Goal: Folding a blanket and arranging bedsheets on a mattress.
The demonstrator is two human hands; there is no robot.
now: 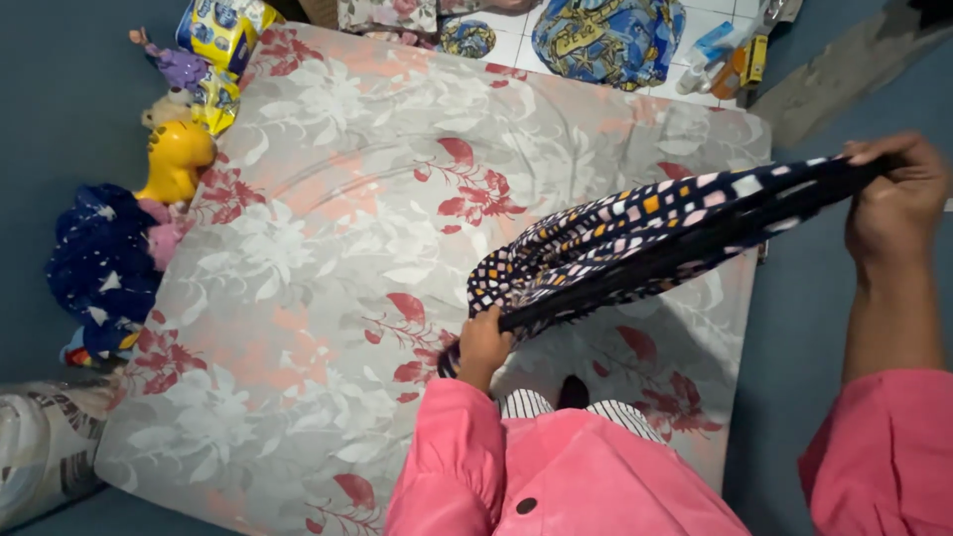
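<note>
Several toys lie in a heap at the left edge of the mattress [328, 228]: a dark blue plush [99, 263] with pale stars lowest, a yellow toy [177, 159] above it, a small purple toy [179, 66] higher still, and a yellow and blue packet [220, 35] at the top corner. At the lower left corner a rolled grey patterned bundle [40, 447] lies just beside the mattress. The mattress itself wears a grey sheet printed with white flowers and red leaves, and it fills most of the view.

Near the middle, the left hand [483, 342] is closed tight around the lower end of a dark cloth [645, 238], which is patterned with small white, pink and orange squares. The cloth stretches taut and folded lengthwise, held in the air above the mattress's right half, rising from the left hand up to the right. Below it show the person's pink top [586, 476] and a striped garment [556, 407].

Beyond the mattress's far edge, a blue patterned bag [606, 35] rests on white floor tiles, with a yellow toy truck [745, 65] to its right.

At the far right, the right hand [898, 203] is shut in a fist on the upper end of the cloth, its knuckles toward the camera, over the blue floor [794, 337].
</note>
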